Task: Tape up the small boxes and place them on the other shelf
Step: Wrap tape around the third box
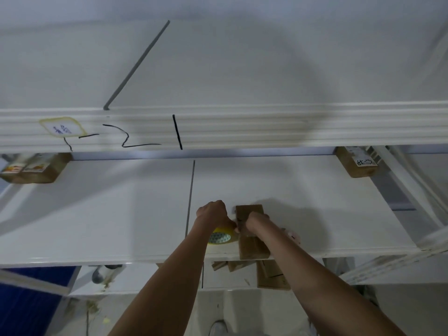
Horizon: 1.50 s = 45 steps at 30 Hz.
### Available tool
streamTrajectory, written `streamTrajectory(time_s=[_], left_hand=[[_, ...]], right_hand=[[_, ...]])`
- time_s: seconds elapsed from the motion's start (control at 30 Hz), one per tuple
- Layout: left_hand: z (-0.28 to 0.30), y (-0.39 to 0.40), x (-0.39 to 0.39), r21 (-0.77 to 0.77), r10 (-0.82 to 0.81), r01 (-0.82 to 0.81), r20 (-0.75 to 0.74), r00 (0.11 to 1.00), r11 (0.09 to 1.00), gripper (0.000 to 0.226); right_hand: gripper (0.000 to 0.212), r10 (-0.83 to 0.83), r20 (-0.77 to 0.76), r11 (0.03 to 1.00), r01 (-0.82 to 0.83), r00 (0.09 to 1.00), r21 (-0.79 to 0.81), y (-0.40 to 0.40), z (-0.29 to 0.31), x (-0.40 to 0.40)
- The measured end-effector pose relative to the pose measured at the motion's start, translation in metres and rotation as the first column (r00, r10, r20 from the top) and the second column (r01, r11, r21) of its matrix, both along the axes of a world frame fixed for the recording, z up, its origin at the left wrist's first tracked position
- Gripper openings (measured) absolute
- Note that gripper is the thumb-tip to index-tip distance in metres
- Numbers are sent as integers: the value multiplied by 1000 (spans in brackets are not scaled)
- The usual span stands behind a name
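Hands are working together at the front of the middle shelf [121, 214], where a small box [251, 212] is lying flat so its seam can be taped. Left hand [213, 213] is curling round the tape roll [219, 236], seemingly keeping it close to the seam. Right hand [257, 223] is closing over the box, probably steadying it; the fingers are hidden. More boxes [271, 275] are sitting on the shelf below, apparently awaiting taping.
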<state>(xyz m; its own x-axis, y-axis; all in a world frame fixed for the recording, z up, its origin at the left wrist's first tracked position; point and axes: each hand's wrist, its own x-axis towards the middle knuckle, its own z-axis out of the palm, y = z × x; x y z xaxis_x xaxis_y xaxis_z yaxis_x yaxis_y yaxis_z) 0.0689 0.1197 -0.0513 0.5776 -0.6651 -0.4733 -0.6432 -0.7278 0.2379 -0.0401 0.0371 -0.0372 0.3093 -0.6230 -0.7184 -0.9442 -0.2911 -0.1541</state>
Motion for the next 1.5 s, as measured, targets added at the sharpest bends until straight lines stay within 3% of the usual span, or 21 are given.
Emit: streamTrajectory(time_s=[0.23,0.43,0.53,0.73,1.13,1.3,1.5], left_hand=[[-3,2,0,-32,20,-22,-50,999,999,53],[-2,15,21,-56,13,-28,-258,966,998,46],[3,26,31,-73,-23,-1,-321,947,997,39],[-7,33,31,-109,85,-139,-396,914,984,43],[-5,26,28,-96,92,-125,-294,951,988,45],[-3,33,30,-42,89,-94,-108,990,995,66],[-3,37,27,-48,49,-51,-40,998,998,70]], right_hand=[[79,-106,65,991,110,992,-77,11,-7,-1],[47,-57,109,995,66,992,-76,6,-7,-5],[40,-50,128,994,62,991,-93,9,-6,-6],[29,-52,170,987,77,984,-139,12,-8,-10],[48,-54,217,994,73,975,-79,8,-1,-19],[49,-96,263,993,110,960,-41,2,-2,-26],[59,-207,316,978,201,926,51,-8,-7,-31]])
